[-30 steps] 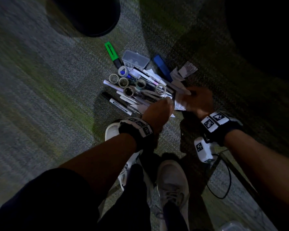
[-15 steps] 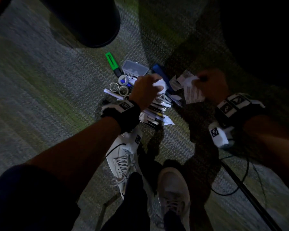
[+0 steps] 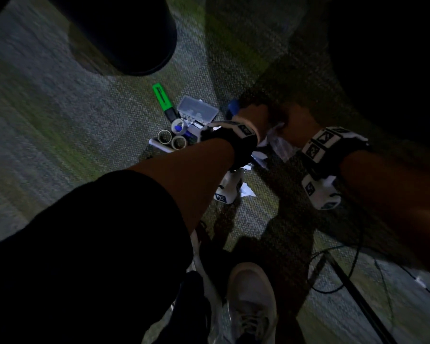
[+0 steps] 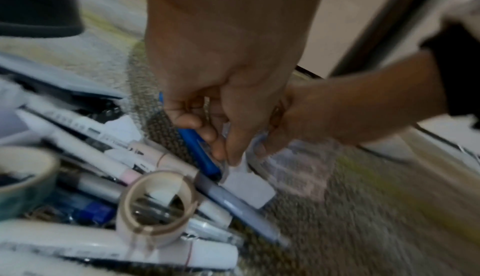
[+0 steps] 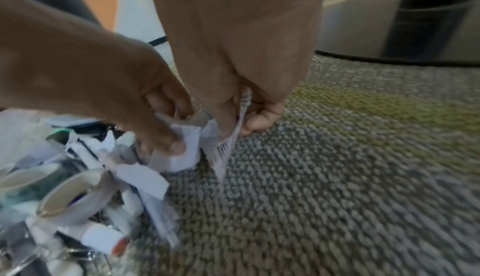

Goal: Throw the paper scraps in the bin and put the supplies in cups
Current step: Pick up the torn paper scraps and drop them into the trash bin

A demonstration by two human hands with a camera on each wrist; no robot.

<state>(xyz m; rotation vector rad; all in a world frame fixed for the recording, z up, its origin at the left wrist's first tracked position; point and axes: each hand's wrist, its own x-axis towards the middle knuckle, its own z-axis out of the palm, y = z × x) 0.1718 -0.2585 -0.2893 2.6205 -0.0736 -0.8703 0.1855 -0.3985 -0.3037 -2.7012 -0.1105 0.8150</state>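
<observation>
A pale shoe (image 3: 252, 301) is standing on the carpet (image 3: 60, 135) nearest the camera, with a black cable (image 3: 333, 271) lying to its right. Beyond it, both forearms are reaching forward over a heap of pens and markers (image 4: 124, 157) and rolls of tape (image 3: 173, 139). The left hand (image 3: 252, 117) is curling its fingers and pinching a small white paper scrap (image 4: 246, 184) by its top edge at the right side of the heap, just beside a blue marker (image 4: 200, 153). The right hand (image 3: 299, 124) is sitting next to it, almost touching, and is gripping a printed paper scrap (image 5: 226, 149) between thumb and curled fingers, the sheet hanging down toward the carpet. More torn white paper scraps (image 5: 145, 177) are lying among the pens below the two hands. Farther out, a clear plastic box (image 3: 197, 109) and a green highlighter (image 3: 162, 96) are lying at the far edge of the heap. Farthest, a dark round bin (image 3: 124, 33) is standing on the carpet, well apart from the hands.
</observation>
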